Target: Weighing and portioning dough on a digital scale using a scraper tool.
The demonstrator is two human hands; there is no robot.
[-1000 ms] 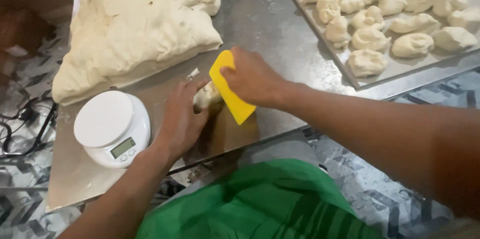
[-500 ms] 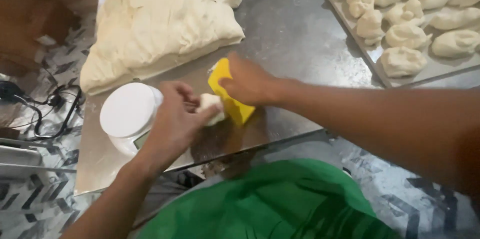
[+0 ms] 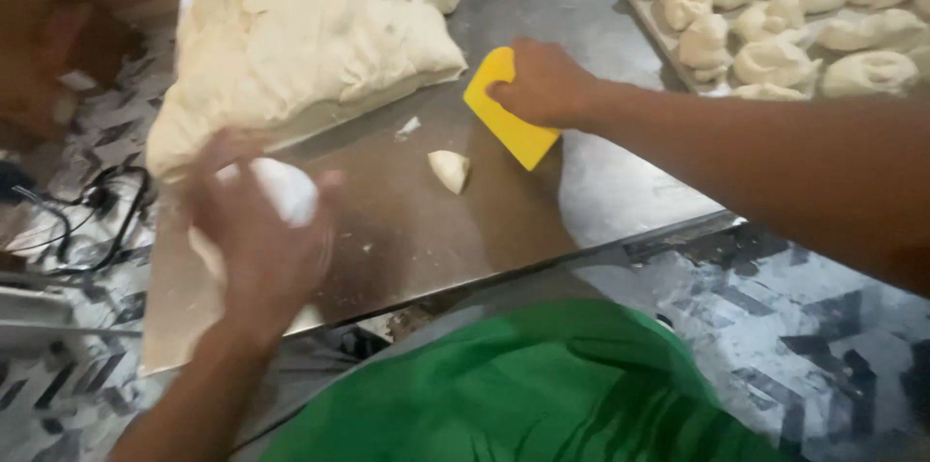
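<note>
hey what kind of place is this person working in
Most likely a bakery or commercial kitchen: a big mass of dough lies on a steel worktable, portioned dough pieces fill a tray, and the right hand holds a yellow scraper.

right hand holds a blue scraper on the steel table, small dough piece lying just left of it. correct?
Not quite: the scraper is yellow, not blue, as the head view shows. The rest holds: the right hand grips it on the steel table, and the small dough piece lies just left of it.
</note>
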